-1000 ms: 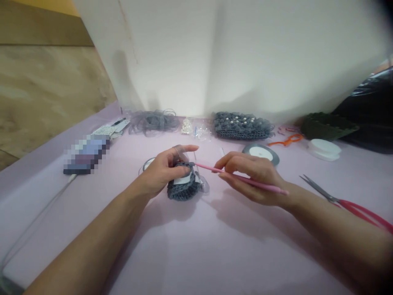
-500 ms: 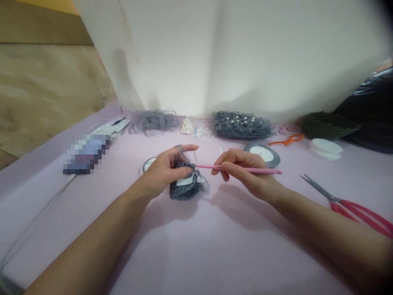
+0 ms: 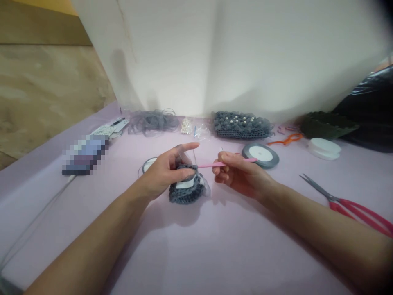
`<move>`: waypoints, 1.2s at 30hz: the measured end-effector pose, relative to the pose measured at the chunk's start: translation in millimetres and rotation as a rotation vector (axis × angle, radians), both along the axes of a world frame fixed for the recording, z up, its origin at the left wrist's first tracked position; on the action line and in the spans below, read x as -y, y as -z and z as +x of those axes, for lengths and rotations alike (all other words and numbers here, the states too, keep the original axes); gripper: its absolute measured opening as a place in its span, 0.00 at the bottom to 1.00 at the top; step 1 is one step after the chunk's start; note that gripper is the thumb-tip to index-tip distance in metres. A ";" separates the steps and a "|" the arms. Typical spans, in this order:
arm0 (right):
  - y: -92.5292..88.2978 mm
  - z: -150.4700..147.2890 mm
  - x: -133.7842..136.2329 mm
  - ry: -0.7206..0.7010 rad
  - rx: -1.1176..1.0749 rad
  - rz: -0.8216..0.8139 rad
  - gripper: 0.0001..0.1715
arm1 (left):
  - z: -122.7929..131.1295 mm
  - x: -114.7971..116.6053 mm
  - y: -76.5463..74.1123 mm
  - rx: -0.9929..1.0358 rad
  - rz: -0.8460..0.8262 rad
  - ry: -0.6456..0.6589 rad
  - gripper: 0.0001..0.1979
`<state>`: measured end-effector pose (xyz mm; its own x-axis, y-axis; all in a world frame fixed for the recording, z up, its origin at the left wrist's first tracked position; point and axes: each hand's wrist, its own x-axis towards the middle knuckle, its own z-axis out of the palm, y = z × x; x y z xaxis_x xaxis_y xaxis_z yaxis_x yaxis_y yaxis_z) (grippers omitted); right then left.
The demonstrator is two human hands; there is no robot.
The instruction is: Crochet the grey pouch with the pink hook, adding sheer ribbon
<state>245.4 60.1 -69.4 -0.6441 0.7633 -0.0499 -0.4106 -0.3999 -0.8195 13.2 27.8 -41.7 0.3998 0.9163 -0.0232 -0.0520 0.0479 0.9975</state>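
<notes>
My left hand (image 3: pixel 173 166) pinches a small dark grey crochet piece (image 3: pixel 187 194) between thumb and fingers, its index finger stretched out to the right. A white label or strip (image 3: pixel 185 183) shows on the piece, and sheer grey ribbon (image 3: pixel 206 188) hangs at its right side. A strand of ribbon runs up to the left index finger. My right hand (image 3: pixel 235 170) is closed on a pink crochet hook (image 3: pixel 211 165), whose tip meets the upper right edge of the crochet piece. The exact loop on the hook is too small to make out.
Behind lie loose grey ribbon (image 3: pixel 153 122), a bag of pearl beads (image 3: pixel 186 125) and a beaded grey crochet item (image 3: pixel 242 125). A grey ribbon spool (image 3: pixel 260 155), white spools (image 3: pixel 324 148) and red-handled scissors (image 3: pixel 340 200) are at right. A blurred phone (image 3: pixel 86 155) with a cable is at left.
My right hand has turned, palm more upward, and its grip on the hook has shifted. The crochet piece has tilted slightly in my left hand.
</notes>
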 end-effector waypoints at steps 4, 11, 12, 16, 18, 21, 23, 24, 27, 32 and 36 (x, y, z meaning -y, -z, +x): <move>0.2 -2.4 2.0 -0.030 0.019 -0.029 0.17 | 0.3 -0.5 -0.7 0.053 -0.037 0.014 0.33; -0.4 -2.6 1.6 0.010 0.035 0.102 0.17 | 1.6 -2.9 0.4 0.159 -0.072 0.013 0.29; -1.1 -2.2 1.3 0.027 0.044 0.136 0.16 | 1.8 -3.1 0.6 0.173 -0.081 0.003 0.28; -6.2 0.3 0.3 0.097 0.131 0.282 0.14 | 2.0 -2.1 0.3 0.142 -0.088 -0.017 0.26; -9.5 2.2 0.1 0.130 0.200 0.363 0.14 | 1.6 -0.9 -0.4 0.079 -0.072 0.001 0.29; -13.0 5.1 -0.1 0.169 0.290 0.473 0.15 | 0.9 0.2 -1.3 0.011 -0.058 0.030 0.31; -13.5 6.4 -0.5 0.170 0.311 0.497 0.18 | 0.9 0.0 -1.3 0.001 -0.074 0.042 0.31; -13.2 6.9 -0.8 0.159 0.309 0.492 0.20 | 0.9 -0.3 -1.1 0.003 -0.084 0.048 0.31; -10.6 7.5 -2.3 0.111 0.281 0.441 0.24 | 1.1 -1.5 0.0 0.015 -0.103 0.072 0.31; -5.2 8.6 -5.4 0.070 0.257 0.352 0.24 | 0.6 -2.5 2.0 0.029 -0.101 0.110 0.29; -1.7 9.0 -7.7 0.041 0.230 0.289 0.25 | 0.5 -2.1 3.0 0.057 -0.095 0.145 0.29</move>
<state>254.5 67.9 -67.7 -0.6097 0.7920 0.0316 -0.2132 -0.1254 -0.9689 13.6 29.8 -44.7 0.5311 0.8435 -0.0806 -0.0940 0.1532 0.9837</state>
